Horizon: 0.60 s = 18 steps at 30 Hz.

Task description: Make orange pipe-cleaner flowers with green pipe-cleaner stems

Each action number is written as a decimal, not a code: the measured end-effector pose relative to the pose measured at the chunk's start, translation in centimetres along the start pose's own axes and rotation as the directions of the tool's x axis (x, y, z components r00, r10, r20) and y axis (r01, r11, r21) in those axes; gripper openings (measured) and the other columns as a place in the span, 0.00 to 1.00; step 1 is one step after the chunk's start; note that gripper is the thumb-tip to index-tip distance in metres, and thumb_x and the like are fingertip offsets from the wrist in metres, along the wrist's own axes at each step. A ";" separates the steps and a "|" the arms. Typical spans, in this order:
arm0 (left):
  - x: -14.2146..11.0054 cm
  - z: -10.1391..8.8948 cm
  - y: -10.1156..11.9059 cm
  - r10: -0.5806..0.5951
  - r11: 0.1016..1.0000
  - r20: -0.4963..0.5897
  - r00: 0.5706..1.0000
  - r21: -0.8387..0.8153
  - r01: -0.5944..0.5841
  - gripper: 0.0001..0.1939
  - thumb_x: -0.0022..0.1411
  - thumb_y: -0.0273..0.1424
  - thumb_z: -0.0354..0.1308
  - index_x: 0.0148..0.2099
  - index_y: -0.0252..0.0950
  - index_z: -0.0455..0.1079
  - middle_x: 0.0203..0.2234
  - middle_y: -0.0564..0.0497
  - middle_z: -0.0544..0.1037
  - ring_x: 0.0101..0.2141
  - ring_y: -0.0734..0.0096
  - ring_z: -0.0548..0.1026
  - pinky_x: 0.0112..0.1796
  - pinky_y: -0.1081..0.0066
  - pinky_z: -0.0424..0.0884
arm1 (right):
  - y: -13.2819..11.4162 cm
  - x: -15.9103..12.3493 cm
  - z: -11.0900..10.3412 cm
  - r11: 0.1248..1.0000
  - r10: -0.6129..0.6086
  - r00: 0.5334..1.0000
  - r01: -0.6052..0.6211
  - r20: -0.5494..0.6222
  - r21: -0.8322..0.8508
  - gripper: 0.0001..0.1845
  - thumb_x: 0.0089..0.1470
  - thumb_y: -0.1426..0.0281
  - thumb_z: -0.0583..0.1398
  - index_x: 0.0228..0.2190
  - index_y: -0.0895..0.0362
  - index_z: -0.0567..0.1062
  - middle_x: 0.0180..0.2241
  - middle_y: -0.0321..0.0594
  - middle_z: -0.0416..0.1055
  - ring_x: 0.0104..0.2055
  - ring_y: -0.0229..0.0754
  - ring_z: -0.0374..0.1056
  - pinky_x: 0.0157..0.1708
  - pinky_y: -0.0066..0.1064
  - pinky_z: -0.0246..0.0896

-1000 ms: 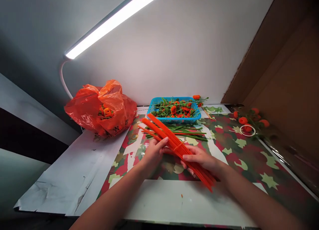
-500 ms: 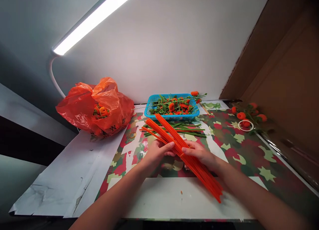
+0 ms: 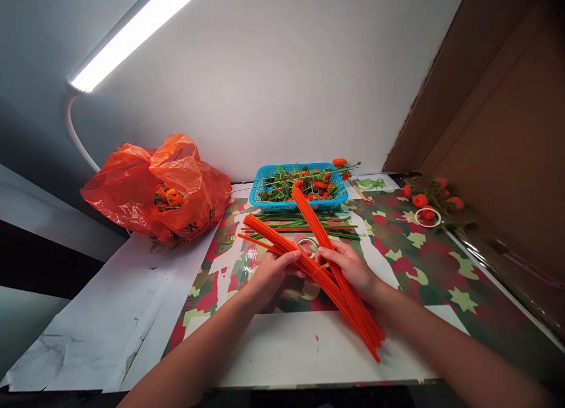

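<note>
Orange pipe cleaners (image 3: pixel 326 281) stretch across both hands in two bunches that cross in a narrow X near their lower ends. My left hand (image 3: pixel 285 265) is closed on the left bunch. My right hand (image 3: pixel 346 264) grips the right bunch, which points up toward the basket. A thin band shows around the pipe cleaners between the hands. Just beyond the fingers lies a roll of tape (image 3: pixel 308 246), partly hidden. Behind it, green pipe cleaners (image 3: pixel 304 222) lie flat on the patterned mat, with a few orange ones among them.
A blue basket (image 3: pixel 298 206) of orange pipe-cleaner flowers stands at the back. To its left sits a red plastic bag (image 3: pixel 194 184) holding more flowers. Several finished flowers (image 3: pixel 420 201) and a white ring (image 3: pixel 428 217) lie at the right. A lamp (image 3: pixel 132 37) hangs above.
The single bundle has spread into two bunches as my hands moved apart. The tape roll beyond the fingers has come into sight. The camera view has shifted slightly.
</note>
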<state>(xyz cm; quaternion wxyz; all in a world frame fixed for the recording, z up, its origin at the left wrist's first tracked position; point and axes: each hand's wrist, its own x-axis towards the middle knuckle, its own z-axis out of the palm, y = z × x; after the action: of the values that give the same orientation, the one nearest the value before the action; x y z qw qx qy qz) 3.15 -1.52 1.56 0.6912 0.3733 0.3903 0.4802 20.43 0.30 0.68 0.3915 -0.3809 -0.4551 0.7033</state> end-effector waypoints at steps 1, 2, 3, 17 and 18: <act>0.0 0.0 0.0 -0.001 1.000 0.007 1.000 0.014 0.001 0.14 0.50 0.37 0.66 0.32 0.33 0.68 0.26 0.50 0.76 0.25 0.74 0.73 0.25 0.76 0.70 | -0.2 0.0 0.0 0.999 0.032 0.999 -0.032 0.008 0.042 0.17 0.45 0.57 0.64 0.24 0.58 0.70 0.23 0.33 0.68 0.24 0.35 0.62 0.26 0.28 0.56; 0.0 0.0 0.0 -0.004 0.999 0.010 1.000 0.032 0.004 0.15 0.50 0.38 0.66 0.33 0.33 0.68 0.26 0.50 0.76 0.25 0.74 0.73 0.25 0.76 0.70 | -0.3 -0.1 0.0 0.995 0.061 0.998 -0.062 0.020 0.079 0.17 0.44 0.57 0.65 0.24 0.58 0.71 0.23 0.33 0.68 0.24 0.35 0.62 0.25 0.27 0.56; -0.1 0.0 -0.1 -0.008 0.999 0.005 1.000 0.048 0.007 0.15 0.50 0.38 0.66 0.33 0.33 0.68 0.26 0.51 0.75 0.25 0.74 0.73 0.25 0.76 0.70 | -0.5 -0.1 0.0 0.990 0.085 0.996 -0.088 0.033 0.110 0.16 0.43 0.58 0.66 0.24 0.58 0.71 0.22 0.32 0.68 0.23 0.34 0.62 0.25 0.27 0.55; 0.0 -0.2 -0.7 -0.091 0.993 0.046 0.995 0.073 0.088 0.12 0.51 0.35 0.63 0.30 0.34 0.64 0.23 0.52 0.74 0.22 0.74 0.72 0.21 0.77 0.67 | -1.3 0.0 -1.1 0.970 0.063 0.995 -0.078 0.073 0.229 0.14 0.43 0.62 0.67 0.23 0.60 0.74 0.24 0.34 0.66 0.26 0.32 0.61 0.27 0.24 0.61; 0.0 -0.3 -0.8 -0.112 0.991 0.067 0.991 0.074 0.107 0.12 0.51 0.35 0.63 0.30 0.34 0.64 0.23 0.51 0.74 0.22 0.73 0.72 0.21 0.76 0.67 | -1.3 -0.1 -1.0 0.971 0.061 0.995 -0.077 0.078 0.227 0.14 0.43 0.61 0.68 0.23 0.60 0.74 0.24 0.34 0.66 0.25 0.32 0.61 0.26 0.24 0.60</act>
<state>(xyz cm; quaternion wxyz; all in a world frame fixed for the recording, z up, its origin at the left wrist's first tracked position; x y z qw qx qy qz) 3.16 -1.70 0.78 0.7164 0.3921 0.4021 0.4138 21.64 0.95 1.66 0.3919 -0.3238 -0.3706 0.7773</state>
